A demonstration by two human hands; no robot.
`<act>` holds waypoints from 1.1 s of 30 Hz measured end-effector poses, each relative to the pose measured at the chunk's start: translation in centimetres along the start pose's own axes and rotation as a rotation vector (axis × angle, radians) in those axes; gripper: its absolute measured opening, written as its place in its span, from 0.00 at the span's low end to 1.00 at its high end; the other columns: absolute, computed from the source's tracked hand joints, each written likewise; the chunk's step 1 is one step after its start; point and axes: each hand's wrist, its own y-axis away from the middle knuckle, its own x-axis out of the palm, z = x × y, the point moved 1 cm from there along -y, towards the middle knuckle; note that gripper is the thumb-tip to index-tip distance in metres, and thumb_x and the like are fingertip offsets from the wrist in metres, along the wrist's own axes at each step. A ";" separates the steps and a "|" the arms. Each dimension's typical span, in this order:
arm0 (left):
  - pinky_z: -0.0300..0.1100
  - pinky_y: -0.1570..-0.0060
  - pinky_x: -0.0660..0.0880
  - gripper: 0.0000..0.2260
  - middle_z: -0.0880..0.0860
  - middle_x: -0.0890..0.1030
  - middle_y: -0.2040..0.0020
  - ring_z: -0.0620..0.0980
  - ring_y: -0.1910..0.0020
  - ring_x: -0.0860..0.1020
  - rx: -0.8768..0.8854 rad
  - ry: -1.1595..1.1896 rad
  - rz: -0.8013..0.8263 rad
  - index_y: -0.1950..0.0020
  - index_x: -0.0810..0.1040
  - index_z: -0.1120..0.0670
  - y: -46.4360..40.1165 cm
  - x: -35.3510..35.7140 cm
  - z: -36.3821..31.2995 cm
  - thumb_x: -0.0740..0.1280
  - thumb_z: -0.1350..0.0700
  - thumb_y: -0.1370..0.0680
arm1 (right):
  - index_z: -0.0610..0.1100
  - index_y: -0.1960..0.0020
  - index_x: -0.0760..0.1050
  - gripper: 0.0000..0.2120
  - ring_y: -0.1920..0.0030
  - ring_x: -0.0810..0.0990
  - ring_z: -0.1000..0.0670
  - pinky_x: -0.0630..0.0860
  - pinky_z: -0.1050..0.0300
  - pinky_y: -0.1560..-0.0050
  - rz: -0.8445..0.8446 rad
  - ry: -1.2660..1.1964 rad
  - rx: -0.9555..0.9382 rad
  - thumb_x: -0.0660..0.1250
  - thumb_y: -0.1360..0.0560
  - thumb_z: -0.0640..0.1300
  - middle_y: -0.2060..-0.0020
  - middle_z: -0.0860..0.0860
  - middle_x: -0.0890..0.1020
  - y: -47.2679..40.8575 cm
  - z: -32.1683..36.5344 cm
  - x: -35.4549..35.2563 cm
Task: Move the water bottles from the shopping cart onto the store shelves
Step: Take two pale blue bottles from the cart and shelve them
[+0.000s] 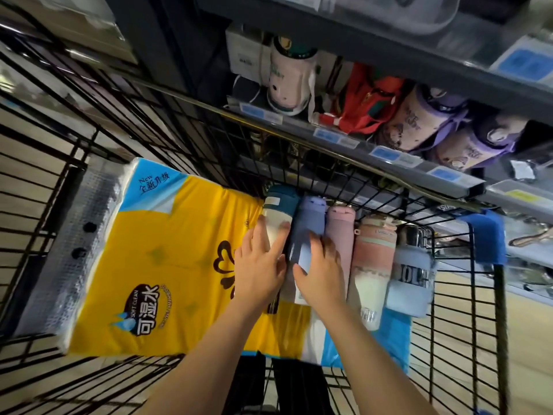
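Several water bottles lie side by side in the black wire shopping cart (466, 295), on a yellow tissue pack. From the left: a white bottle with a teal cap (276, 214), a blue-purple bottle (309, 226), a pink bottle (339, 232), a salmon and cream bottle (372, 262) and a light blue one (411, 277). My left hand (260, 262) lies over the white bottle, its fingers wrapping the body. My right hand (321, 268) rests on the blue-purple bottle, fingers curling around it. Both bottles still lie in the cart.
The grey store shelf (398, 158) runs just beyond the cart's far rim, with blue price tags. On it stand a cream bottle (290, 76), red bags (365, 100) and purple bottles (425, 121). The big yellow tissue pack (167, 259) fills the cart's left side.
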 end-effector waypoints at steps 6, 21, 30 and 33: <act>0.56 0.46 0.75 0.23 0.62 0.62 0.24 0.66 0.31 0.67 0.001 -0.061 0.055 0.27 0.68 0.43 0.1 -0.4 -0.3 0.57 0.42 0.22 | 0.53 0.23 0.53 0.36 0.28 0.63 0.43 0.67 0.50 0.31 -0.023 -0.016 -0.013 0.68 0.25 0.51 0.26 0.45 0.60 0.0 -0.6 0.2; 0.59 0.55 0.77 0.32 0.69 0.63 0.28 0.71 0.43 0.73 -0.067 -0.038 -0.135 0.26 0.67 0.49 4.7 -8.1 7.9 0.75 0.56 0.28 | 0.55 0.23 0.53 0.38 0.29 0.62 0.43 0.67 0.51 0.33 -0.036 0.002 0.005 0.70 0.26 0.52 0.27 0.45 0.60 -0.4 -0.2 0.6; 0.57 0.56 0.77 0.40 0.69 0.65 0.29 0.70 0.43 0.74 -0.085 -0.056 -0.098 0.26 0.66 0.48 5.6 -9.1 8.7 0.80 0.56 0.35 | 0.53 0.22 0.45 0.42 0.31 0.62 0.39 0.67 0.50 0.35 -0.020 0.180 0.097 0.67 0.25 0.59 0.29 0.38 0.61 -0.8 1.9 1.4; 0.57 0.56 0.77 0.41 0.68 0.65 0.28 0.69 0.42 0.73 -0.099 -0.059 -0.091 0.26 0.64 0.46 5.6 -8.9 8.6 0.80 0.54 0.35 | 0.54 0.22 0.44 0.40 0.30 0.62 0.39 0.68 0.51 0.36 -0.028 0.208 0.150 0.64 0.24 0.60 0.28 0.38 0.60 -1.0 2.4 1.9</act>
